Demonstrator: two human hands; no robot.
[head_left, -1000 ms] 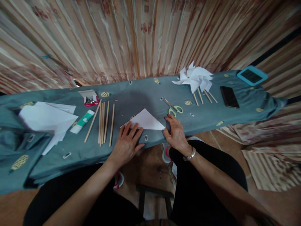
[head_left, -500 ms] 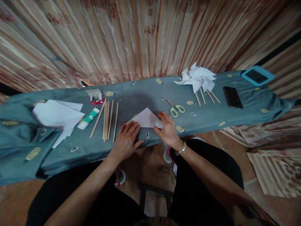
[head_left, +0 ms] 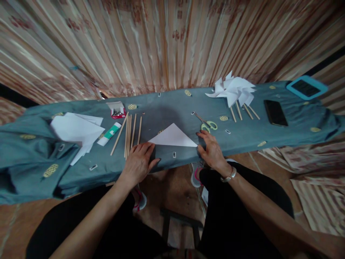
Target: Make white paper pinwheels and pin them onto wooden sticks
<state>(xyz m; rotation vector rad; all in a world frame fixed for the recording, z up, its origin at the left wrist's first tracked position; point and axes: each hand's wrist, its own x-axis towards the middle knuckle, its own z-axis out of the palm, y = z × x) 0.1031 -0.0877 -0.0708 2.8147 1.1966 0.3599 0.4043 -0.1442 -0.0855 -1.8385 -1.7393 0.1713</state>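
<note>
A sheet of white paper folded into a triangle [head_left: 173, 136] lies flat on the cloth, its peak pointing away from me. My left hand [head_left: 138, 162] rests palm down at its left corner, fingers flat and the thumb spread toward me. At the right corner is my right hand [head_left: 212, 150], fingers apart, thumb and fingertips touching or just beside the paper's tip. Scissors [head_left: 206, 124] with green handles lie just beyond the right fingertips. Several wooden sticks [head_left: 129, 131] lie by the left hand, the nearest ends partly hidden by it.
To the left are a glue stick [head_left: 109, 134], a small red box [head_left: 118, 110] of metal pins and loose white paper sheets [head_left: 75, 127]. Paper pinwheels [head_left: 234, 90] on sticks, a dark phone [head_left: 275, 113] and a blue-framed tablet [head_left: 307, 87] lie to the right. A curtain [head_left: 151, 46] hangs behind.
My hands have moved apart, out to the triangle's two lower corners, uncovering more of its folded edge. The whole view has shifted slightly.
</note>
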